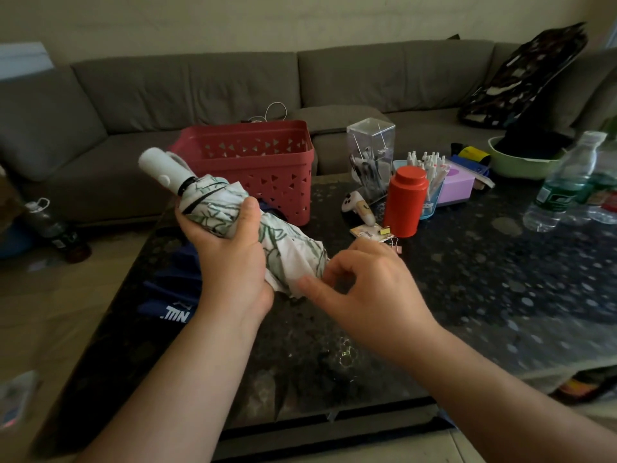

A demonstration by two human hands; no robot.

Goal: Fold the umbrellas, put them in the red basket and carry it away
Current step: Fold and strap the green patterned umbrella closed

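Here, left hand (230, 248) is wrapped around the middle of the white umbrella (267, 235), thumb on top, fingers curled under the bundled canopy. Umbrella is white with green line print, held tilted above the counter (467, 295), its white handle (163, 170) pointing up-left and sitting in front of the red basket's left corner. Canopy is bunched, loose folds at the lower-right end.

Right hand (367, 289) is at that loose end, thumb and fingers curled and pinching the fabric edge. Both forearms come in from the bottom of frame.

Red basket (253, 162) stands on the far edge of the counter, just behind the umbrella, upright; nothing can be seen inside from this angle. A blue umbrella (173, 289) lies flat on the counter under the left hand, white lettering on it, partly hidden by the wrist.

Right of the basket: clear plastic box (370, 155), red canister (405, 202), a cup of white pens (430, 175), purple box (457, 185), small binder clips (384, 232). Far right: green bowl (521, 165), clear water bottles (564, 185). Grey sofa (200, 85) behind the counter, dark patterned bag (524, 75) leaning on its right end. A dark bottle (53, 228) stands on the floor at left.
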